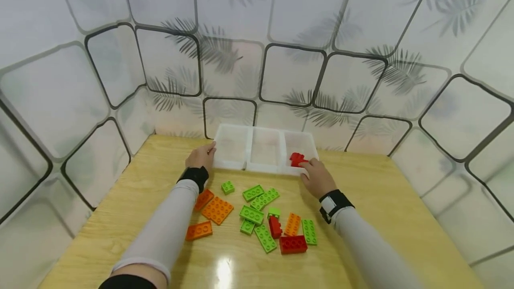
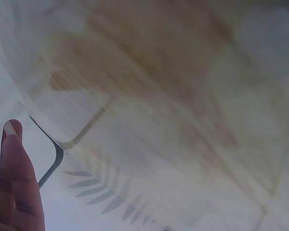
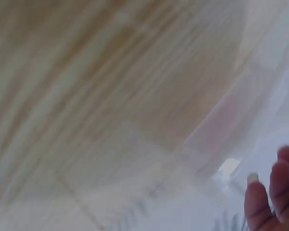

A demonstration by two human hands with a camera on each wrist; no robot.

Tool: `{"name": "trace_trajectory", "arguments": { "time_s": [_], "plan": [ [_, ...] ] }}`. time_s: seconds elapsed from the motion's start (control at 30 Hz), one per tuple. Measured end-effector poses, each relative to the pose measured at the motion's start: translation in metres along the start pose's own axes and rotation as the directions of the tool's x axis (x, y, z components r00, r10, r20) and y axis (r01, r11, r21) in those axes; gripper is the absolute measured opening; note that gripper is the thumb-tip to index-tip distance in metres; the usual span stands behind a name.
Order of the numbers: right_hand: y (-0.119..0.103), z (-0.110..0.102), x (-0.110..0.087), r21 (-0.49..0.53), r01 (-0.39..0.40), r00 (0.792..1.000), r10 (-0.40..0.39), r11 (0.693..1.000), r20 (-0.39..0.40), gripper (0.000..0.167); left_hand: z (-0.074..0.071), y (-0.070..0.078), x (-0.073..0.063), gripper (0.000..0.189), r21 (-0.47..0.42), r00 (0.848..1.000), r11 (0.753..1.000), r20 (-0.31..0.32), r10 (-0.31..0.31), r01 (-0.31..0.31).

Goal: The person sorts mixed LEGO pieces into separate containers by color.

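A translucent white tray (image 1: pixel 266 170) with three compartments stands at the back of the table, by the patterned curtain. My left hand (image 1: pixel 201 156) grips its left side near the front corner. Over the front right corner, my right hand (image 1: pixel 318 177) holds the tray's edge, its fingertips close to several red toy bricks (image 1: pixel 297 159) in the right compartment. The wrist views show only parts of the fingers: left fingers (image 2: pixel 20 185) at the lower left, right fingers (image 3: pixel 258 204) at the lower right. Where the right fingertips touch is partly hidden.
Loose bricks lie on the wooden table in front of the tray: orange ones such as a square plate (image 1: pixel 217 210), several green ones including a long brick (image 1: pixel 265 238), and red ones including a large brick (image 1: pixel 293 245). A patterned curtain (image 1: pixel 295 72) encloses the table's back and sides.
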State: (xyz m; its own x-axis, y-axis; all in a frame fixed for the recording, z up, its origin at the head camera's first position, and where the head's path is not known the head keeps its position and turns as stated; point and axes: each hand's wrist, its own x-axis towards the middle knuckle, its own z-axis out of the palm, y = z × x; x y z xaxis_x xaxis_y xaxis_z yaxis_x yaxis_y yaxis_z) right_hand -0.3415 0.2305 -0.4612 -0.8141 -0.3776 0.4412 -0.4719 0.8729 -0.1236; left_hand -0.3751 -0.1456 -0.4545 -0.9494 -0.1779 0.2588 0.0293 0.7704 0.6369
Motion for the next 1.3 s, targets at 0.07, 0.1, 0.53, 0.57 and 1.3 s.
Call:
{"name": "trace_trajectory", "arguments": {
  "time_s": [0.07, 0.1, 0.53, 0.57, 1.3],
  "plan": [
    [-0.013, 0.001, 0.002, 0.042, 0.093, 0.993, -0.095, 0.995, 0.063, 0.032, -0.002, 0.001, 0.001, 0.033, 0.011, 1.000, 1.000, -0.003, -0.002, 0.002],
    [-0.020, 0.001, 0.003, 0.073, 0.124, 0.985, -0.131, 0.990, 0.109, 0.032, -0.003, 0.001, 0.002, 0.033, 0.013, 1.000, 1.000, -0.003, -0.002, 0.002],
    [-0.066, 0.013, 0.011, 0.226, 0.186, 0.866, -0.268, 0.956, 0.421, 0.032, 0.004, -0.004, 0.001, 0.033, -0.016, 1.000, 1.000, 0.002, -0.005, 0.005],
    [-0.067, 0.013, 0.011, 0.222, 0.182, 0.866, -0.263, 0.958, 0.426, 0.033, 0.004, -0.004, 0.001, 0.033, -0.016, 1.000, 1.000, -0.001, -0.005, 0.005],
    [-0.074, 0.013, 0.009, 0.231, 0.205, 0.845, -0.291, 0.951, 0.448, 0.034, -0.002, 0.000, 0.000, 0.034, -0.009, 1.000, 1.000, 0.012, -0.018, 0.019]
  ]
}}
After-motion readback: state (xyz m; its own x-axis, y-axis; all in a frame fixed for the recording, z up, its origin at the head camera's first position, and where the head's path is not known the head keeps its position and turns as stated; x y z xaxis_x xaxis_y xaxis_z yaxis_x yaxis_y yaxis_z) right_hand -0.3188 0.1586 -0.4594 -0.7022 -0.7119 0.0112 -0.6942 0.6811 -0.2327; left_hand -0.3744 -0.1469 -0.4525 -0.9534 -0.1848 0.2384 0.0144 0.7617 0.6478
